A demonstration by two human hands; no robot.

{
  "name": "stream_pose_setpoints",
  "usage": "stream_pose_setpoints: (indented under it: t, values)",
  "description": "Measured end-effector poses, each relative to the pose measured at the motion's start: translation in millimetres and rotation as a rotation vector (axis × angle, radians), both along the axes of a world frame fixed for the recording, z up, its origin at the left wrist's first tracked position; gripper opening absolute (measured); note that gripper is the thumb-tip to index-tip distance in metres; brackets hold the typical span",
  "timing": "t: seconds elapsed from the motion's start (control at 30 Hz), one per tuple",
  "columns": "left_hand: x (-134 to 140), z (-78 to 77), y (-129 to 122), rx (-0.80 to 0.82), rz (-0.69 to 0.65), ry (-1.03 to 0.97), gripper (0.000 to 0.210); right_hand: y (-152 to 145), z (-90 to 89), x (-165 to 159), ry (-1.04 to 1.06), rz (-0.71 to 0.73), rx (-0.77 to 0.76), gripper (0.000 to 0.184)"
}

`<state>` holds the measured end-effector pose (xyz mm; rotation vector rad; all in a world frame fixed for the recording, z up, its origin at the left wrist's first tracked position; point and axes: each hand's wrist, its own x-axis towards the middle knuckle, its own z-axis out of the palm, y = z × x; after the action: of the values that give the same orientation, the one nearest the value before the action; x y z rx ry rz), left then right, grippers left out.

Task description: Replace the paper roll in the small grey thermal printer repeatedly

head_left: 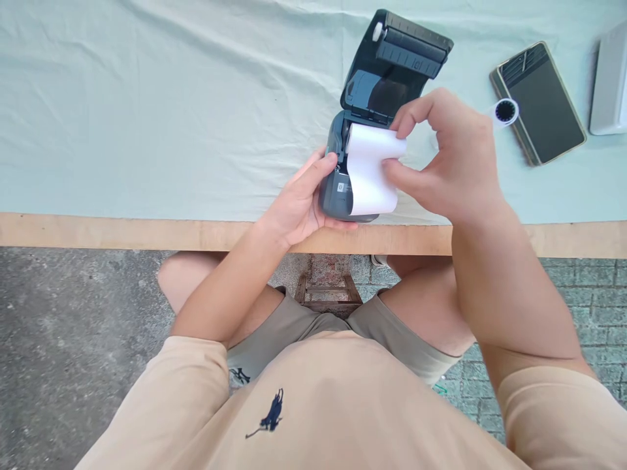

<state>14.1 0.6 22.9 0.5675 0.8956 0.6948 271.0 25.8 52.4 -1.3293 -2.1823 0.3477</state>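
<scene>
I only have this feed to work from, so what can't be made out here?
All in the head view:
Inside of the printer: mostly covered by the paper.
Label on the printer: too small to read fully, partly under the paper.
Left hand: some fingers hidden by the printer.
White box: cut off by the right edge.
Small roll: partly behind the right hand.

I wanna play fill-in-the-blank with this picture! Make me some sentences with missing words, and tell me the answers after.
1. The lid of the portable printer is not shut; it is ____.
2. The left hand is holding the printer, and the ____ hand is touching the paper roll.
3. The colour of the paper roll is ____.
4. In the picture, the smartphone lies to the ____ of the printer.

Missing words: open; right; white; right.
</scene>
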Motion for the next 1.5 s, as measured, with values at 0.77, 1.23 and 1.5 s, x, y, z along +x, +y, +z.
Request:
stream_pose_setpoints:
  t: [0.77,1.23,1.5]
  values:
    - [-3,1.4,-9,0.084,0.035,0.012,0.089,-13,-10.3,-11,0.248,0.111,0.199,0.029]
    - [-4,-3.1,-13,0.032,0.047,-0.028,0.107,4,-46.0,-19,0.586,-0.064,-0.14,0.065]
    - [-5,-5.8,-10,0.082,0.022,-0.04,0.097,7,-73.4,-20,0.71,0.061,-0.471,0.092]
